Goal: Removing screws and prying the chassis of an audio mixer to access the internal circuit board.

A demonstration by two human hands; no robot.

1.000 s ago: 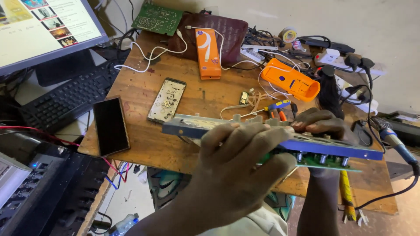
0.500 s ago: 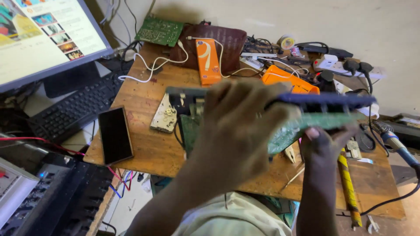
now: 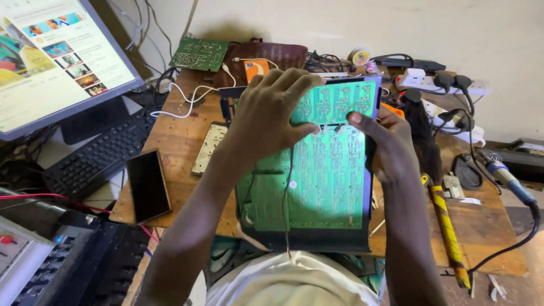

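**Two hands hold one large green circuit board, solder side up**

Nearest the camera, at the lower centre of the frame, the large circuit board [image 3: 317, 181] sits in a dark frame and is held up over the wooden worktop [image 3: 175, 141], its near edge close to the person's pale shirt. The face that shows is glowing green, covered in fine traces, with a thin dark wire running down its middle.

The left hand [image 3: 266, 113] lies over the board's upper left part, fingers spread and bent over the top edge, so its grip is closed around the board. The right hand [image 3: 385, 141] clasps the right edge, thumb pressed on the green face and fingers hidden behind; that grip too is closed on the board.

Left of the board, one dark phone [image 3: 147, 184] lies flat on the worktop, and one pale keypad-like panel [image 3: 208, 148] lies just beyond it. At lower right, one yellow-handled tool [image 3: 447, 232] lies along the wood, and a cabled tool with a blue collar [image 3: 501, 173] rests near the right edge.

Farther off, one black keyboard [image 3: 96, 153] and one monitor [image 3: 51, 62] fill the upper left. At the back, one smaller green circuit board [image 3: 199, 54] leans by the wall, one orange device [image 3: 256, 68] shows above the left hand, and one white power strip [image 3: 436, 84] holds several plugs at upper right.
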